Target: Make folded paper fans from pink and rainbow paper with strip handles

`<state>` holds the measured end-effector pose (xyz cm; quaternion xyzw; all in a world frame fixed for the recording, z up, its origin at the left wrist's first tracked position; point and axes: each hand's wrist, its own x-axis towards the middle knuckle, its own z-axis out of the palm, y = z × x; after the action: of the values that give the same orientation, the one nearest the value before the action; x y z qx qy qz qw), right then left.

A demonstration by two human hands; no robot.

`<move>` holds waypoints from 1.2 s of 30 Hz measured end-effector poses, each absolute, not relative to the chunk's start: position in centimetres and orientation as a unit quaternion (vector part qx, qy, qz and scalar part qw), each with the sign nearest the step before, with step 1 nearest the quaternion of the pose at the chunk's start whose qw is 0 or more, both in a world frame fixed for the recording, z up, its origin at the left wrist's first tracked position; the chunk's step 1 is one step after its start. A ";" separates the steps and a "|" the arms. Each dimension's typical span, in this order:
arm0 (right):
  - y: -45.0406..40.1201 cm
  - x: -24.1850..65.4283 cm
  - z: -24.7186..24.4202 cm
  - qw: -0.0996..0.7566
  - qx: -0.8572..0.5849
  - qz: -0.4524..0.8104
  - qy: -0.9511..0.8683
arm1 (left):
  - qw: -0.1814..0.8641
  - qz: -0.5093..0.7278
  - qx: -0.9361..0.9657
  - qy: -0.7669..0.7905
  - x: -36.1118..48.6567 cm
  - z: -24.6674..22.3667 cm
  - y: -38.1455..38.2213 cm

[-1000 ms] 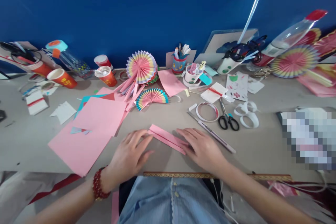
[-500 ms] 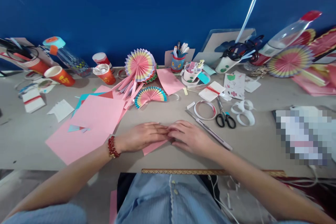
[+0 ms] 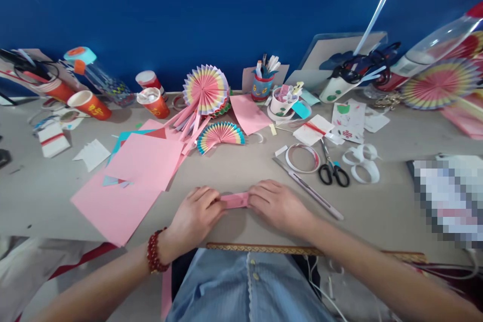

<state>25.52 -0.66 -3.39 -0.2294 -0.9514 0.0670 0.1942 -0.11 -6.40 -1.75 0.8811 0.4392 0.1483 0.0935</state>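
A narrow strip of folded pink paper [image 3: 236, 200] spans the gap between my hands, low over the table near its front edge. My left hand [image 3: 196, 214], with a red bead bracelet at the wrist, is closed on the strip's left end. On the right end, the fingers of my right hand [image 3: 273, 205] are closed too. Both ends of the strip are hidden under the fingers. To the right of my right hand lies a craft knife [image 3: 307, 188]. Large pink paper sheets [image 3: 132, 186] lie to the left of my left hand.
Scissors [image 3: 333, 173] and a tape roll [image 3: 303, 158] lie beyond the knife. A small folded paper fan [image 3: 221, 137] and a round fan [image 3: 206, 89] are ahead. Paper cups [image 3: 90, 104] stand at back left. A wooden ruler [image 3: 264, 248] lies along the front edge.
My hands have drawn apart, and the pink paper between them now shows as a narrow strip. My left hand has turned and come nearer to me. The view has shifted slightly.
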 end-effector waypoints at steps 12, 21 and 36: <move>-0.8 24.7 -2.2 0.175 -0.312 0.178 -0.917 | 0.120 0.161 0.815 0.544 1.4 -2.0 -7.3; -1.1 24.4 -2.6 0.167 -0.340 0.172 -0.910 | -0.001 0.125 0.865 0.486 3.3 -1.8 -10.7; -0.8 25.1 -2.2 0.163 -0.341 0.178 -0.908 | -0.011 0.029 0.848 0.530 5.0 -3.5 -11.4</move>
<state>25.10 -0.85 -2.24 -0.3409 -0.9085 0.1782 0.1633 4.95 -11.42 -3.54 0.8476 0.5298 0.0292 -0.0114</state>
